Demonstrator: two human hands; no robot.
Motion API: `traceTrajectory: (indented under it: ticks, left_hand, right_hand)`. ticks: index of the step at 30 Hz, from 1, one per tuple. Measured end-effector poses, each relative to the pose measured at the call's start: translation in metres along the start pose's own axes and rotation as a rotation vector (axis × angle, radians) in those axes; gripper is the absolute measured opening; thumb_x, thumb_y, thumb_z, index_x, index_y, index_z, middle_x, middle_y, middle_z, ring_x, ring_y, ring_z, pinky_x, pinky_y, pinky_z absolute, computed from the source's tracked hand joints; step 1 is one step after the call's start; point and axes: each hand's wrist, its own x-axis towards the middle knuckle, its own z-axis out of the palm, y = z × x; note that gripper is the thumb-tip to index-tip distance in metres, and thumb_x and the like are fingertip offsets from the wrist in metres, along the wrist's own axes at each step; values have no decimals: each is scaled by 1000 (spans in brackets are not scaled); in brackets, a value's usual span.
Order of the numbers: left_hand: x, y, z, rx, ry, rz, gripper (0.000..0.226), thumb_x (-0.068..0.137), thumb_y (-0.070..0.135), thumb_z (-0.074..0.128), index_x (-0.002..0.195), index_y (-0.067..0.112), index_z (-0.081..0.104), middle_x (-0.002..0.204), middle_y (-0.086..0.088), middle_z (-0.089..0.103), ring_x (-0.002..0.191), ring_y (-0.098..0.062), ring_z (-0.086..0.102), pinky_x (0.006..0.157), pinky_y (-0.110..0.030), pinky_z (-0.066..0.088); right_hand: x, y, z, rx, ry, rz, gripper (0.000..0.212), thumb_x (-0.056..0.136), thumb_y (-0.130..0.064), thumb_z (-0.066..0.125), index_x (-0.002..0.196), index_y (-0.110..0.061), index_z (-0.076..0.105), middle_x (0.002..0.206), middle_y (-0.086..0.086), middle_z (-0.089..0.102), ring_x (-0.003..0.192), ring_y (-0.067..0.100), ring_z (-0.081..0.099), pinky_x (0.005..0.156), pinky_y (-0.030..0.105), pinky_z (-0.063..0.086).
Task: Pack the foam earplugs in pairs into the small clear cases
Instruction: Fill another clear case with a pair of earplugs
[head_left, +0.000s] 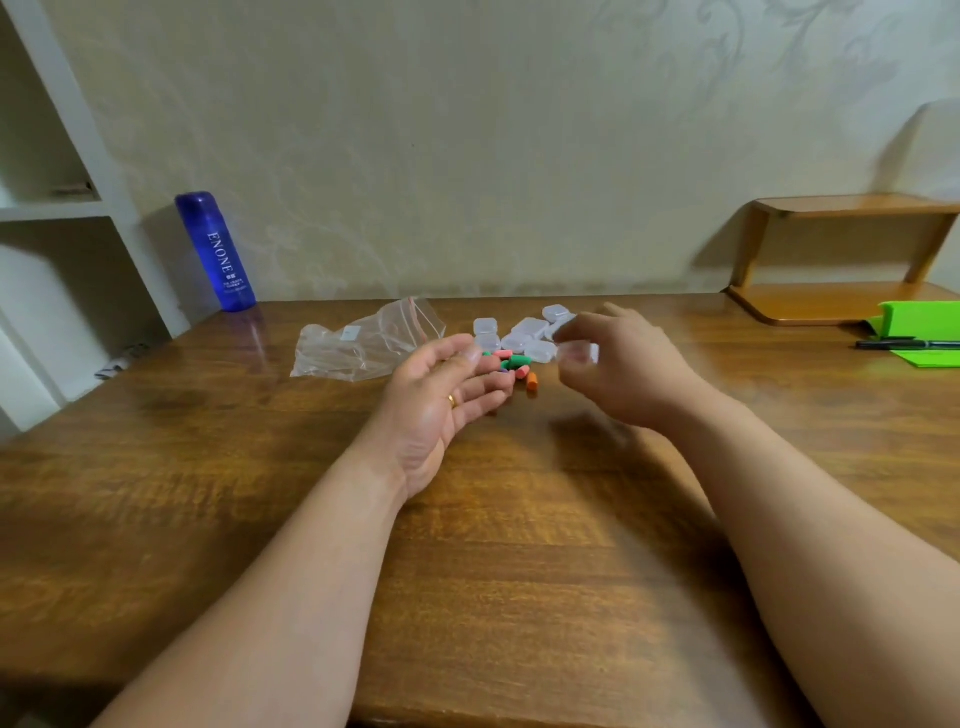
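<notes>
Roughly at the middle of the wooden table (467, 571), a small heap of foam earplugs (517, 364) lies between the two hands, green, pink and purple ones bunched together. An orange earplug (532, 382) sits just on the near-right side of the heap. The left hand (441, 395) is turned palm up with its fingers loosely spread and gripping nothing; a ring (452, 399) shows on one finger. Its fingertips reach the left edge of the heap, though whether they touch any earplug cannot be told. The right hand (618, 364) is raised just right of the heap, its fingers curled and pinching one small clear case (579, 354); the hand is blurred, so whether that case's lid is up or down cannot be told. Just beyond the earplugs, a cluster of clear cases (524, 332) rests on the table. Left of them lies a crumpled clear zip bag (363, 343). A blue bottle (215, 252) stands at the far left by the wall. At the far right sit a wooden shelf (841, 260), a green holder (919, 322) and a black pen (904, 344).
</notes>
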Motion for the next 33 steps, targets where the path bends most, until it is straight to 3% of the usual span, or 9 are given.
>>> traceTrajectory:
  ticks: [6,12,16,20,27,33]
  left_hand:
    - [2,6,-1,-11,15,14,41,106,13,64,145,7,55,111,-17,77,97,-28,79,87,-39,65]
    - [2,2,-1,-9,20,11,37,106,9,63,142,7,58,112,-18,76,96,-27,78,85,-38,65]
    - [5,2,-4,-6,38,24,33,107,8,62,140,8,60,110,-17,78,96,-27,78,84,-38,64]
    - [7,2,-2,10,49,30,31,107,7,61,138,9,61,105,-14,80,96,-26,79,86,-39,63]
    - [8,0,-3,30,51,38,30,107,6,61,136,10,62,102,-12,80,96,-25,79,87,-39,64]
    - [9,1,-6,84,140,79,25,108,6,59,131,14,65,103,-11,76,83,-17,74,74,-32,62]
  right_hand:
    - [9,17,-3,-217,-123,60,35,105,-36,47,133,-39,67,138,-7,64,136,23,45,103,48,35]
    - [10,21,7,-258,-169,83,33,105,-40,46,130,-41,67,134,-6,69,137,23,43,98,44,31]
    - [9,13,7,-270,-148,76,37,102,-36,49,135,-39,64,147,-4,60,143,24,41,106,46,33]
    - [9,5,4,-270,-119,41,37,98,-37,59,135,-39,65,142,-6,63,137,23,46,106,44,35]
    - [9,-9,12,-240,-104,7,36,97,-31,59,132,-35,69,139,-4,65,134,23,48,108,45,36]
    - [9,-9,17,-230,-65,13,37,99,-24,58,133,-33,69,137,-3,66,131,23,51,107,45,38]
